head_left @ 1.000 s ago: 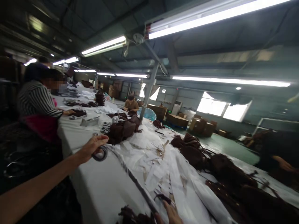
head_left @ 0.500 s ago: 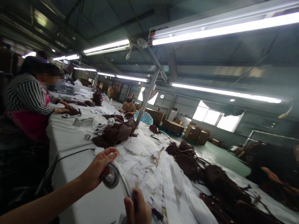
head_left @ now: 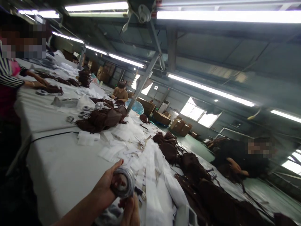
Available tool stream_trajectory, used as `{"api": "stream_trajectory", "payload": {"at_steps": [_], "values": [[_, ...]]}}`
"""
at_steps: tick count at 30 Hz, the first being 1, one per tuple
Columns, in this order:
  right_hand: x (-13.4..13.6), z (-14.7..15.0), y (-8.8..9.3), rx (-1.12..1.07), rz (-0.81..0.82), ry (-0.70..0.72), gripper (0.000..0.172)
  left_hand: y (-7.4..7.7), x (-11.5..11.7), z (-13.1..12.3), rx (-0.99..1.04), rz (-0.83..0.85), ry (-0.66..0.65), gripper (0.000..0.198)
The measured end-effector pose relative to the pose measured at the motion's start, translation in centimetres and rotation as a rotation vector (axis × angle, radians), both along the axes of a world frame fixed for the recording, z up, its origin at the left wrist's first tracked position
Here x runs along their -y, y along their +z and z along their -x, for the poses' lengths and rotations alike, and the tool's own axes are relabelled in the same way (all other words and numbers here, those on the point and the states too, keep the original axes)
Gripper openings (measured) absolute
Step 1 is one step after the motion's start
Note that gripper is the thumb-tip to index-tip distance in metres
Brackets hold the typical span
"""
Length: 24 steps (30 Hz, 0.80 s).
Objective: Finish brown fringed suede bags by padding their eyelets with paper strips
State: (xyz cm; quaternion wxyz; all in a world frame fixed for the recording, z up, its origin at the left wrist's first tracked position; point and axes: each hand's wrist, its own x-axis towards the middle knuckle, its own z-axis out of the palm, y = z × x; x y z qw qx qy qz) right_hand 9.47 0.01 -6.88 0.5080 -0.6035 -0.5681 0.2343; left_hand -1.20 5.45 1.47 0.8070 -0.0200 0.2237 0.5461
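A rolled coil of grey strap (head_left: 130,183), ring-shaped with an open centre, is held up over the near end of the table. My left hand (head_left: 106,189) has its fingers closed around the coil's left side, some showing through the hole. Below it, my right hand (head_left: 131,211) pinches the coil's lower edge with fingers together. Partly hidden behind my wrists, a grey bundle (head_left: 110,214) lies on the table. White paper-like scraps (head_left: 113,152) and a long white strip (head_left: 151,188) spread beyond my hands.
Brown bags (head_left: 105,117) heap mid-table; more brown bags (head_left: 190,168) line the right edge. A slanted metal post (head_left: 142,84) rises from the table. Co-workers sit or stand at left (head_left: 10,72), far end (head_left: 120,91) and right (head_left: 235,157). A black cord (head_left: 54,135) crosses the left side.
The strip stretched between my hands is now wound onto the coil. My hands have come together, the left moving down and right. The view has tilted down and shifted right.
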Motion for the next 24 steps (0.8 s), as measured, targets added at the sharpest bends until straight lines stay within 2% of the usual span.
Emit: {"api": "stream_trajectory", "payload": {"at_steps": [4,7,9,12,13,14,16,19,22,24], "values": [[0.0,-0.6,1.0,-0.162,-0.029,-0.019,0.066,0.4,0.2,-0.9,0.062,0.002,0.012,0.040],[0.0,0.0,0.9,-0.160,-0.053,-0.028,0.073,0.0,0.8,-1.7,0.042,0.008,-0.010,0.040],[0.1,0.3,0.7,-0.143,-0.024,-0.043,0.067,-0.7,1.3,-2.4,0.027,0.016,0.016,0.038],[0.2,-0.2,0.4,-0.067,-0.036,-0.036,0.054,-2.1,1.9,-3.1,-0.028,0.024,0.097,0.018],[0.2,-0.6,0.2,-0.011,-0.062,-0.032,0.053,-2.7,2.1,-3.1,-0.076,0.008,0.092,0.012],[0.3,-1.1,0.0,0.062,-0.085,-0.033,0.051,-3.1,2.1,-2.9,-0.142,-0.032,0.062,0.015],[0.6,-2.3,-0.5,0.241,-0.109,-0.033,0.048,-3.8,2.1,-1.9,-0.308,-0.180,-0.039,0.034],[1.0,-3.4,-1.3,0.542,-0.197,-0.010,0.041,-3.5,2.1,0.8,-0.663,-0.579,-0.114,0.058],[1.2,-3.2,-1.4,0.678,-0.341,0.044,0.041,-2.2,2.6,3.2,-1.182,-1.006,-0.174,0.052],[1.3,-2.6,-0.8,0.647,-0.375,0.070,0.041,-1.4,3.1,4.0,-1.364,-1.122,-0.270,0.043]]}}
